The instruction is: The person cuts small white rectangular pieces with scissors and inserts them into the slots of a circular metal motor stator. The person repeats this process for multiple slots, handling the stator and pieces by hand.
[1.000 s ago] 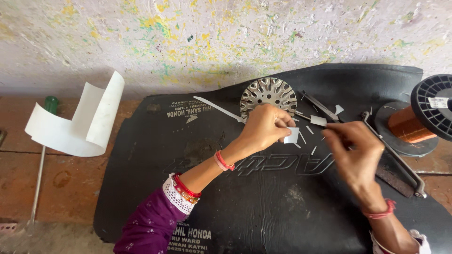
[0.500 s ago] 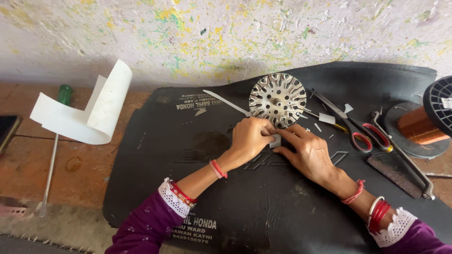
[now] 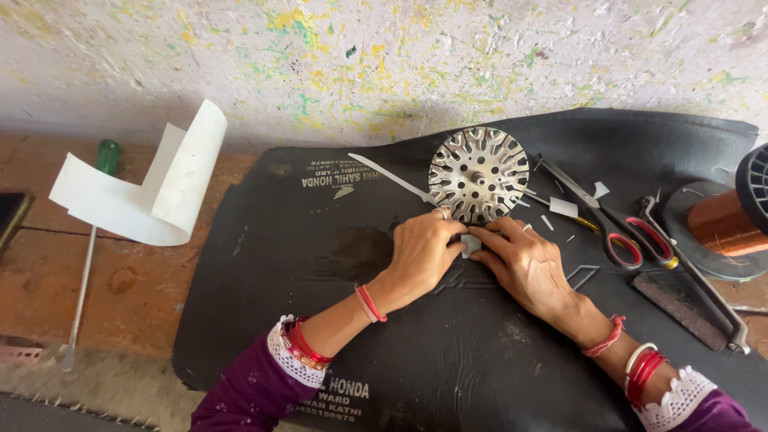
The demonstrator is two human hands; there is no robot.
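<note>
A round slotted metal core (image 3: 478, 174) stands on a black rubber mat (image 3: 320, 240). Just below it, my left hand (image 3: 420, 256) and my right hand (image 3: 526, 260) meet over a small piece of white paper (image 3: 470, 244), pinching it between the fingertips of both. The paper rests close to the core's lower edge. Both wrists wear red bangles and purple sleeves with white lace cuffs.
Red-handled scissors (image 3: 620, 228) lie right of the core, with small white paper scraps (image 3: 563, 208) around. A copper wire spool (image 3: 732, 216) sits at the far right. A curled white paper sheet (image 3: 148, 192) and a green-handled screwdriver (image 3: 88, 248) lie left, off the mat. A metal bar tool (image 3: 696, 280) lies nearby.
My right hand came in from the right, away from the scissors, and joined my left hand at the paper piece below the core. The view shifted slightly.
</note>
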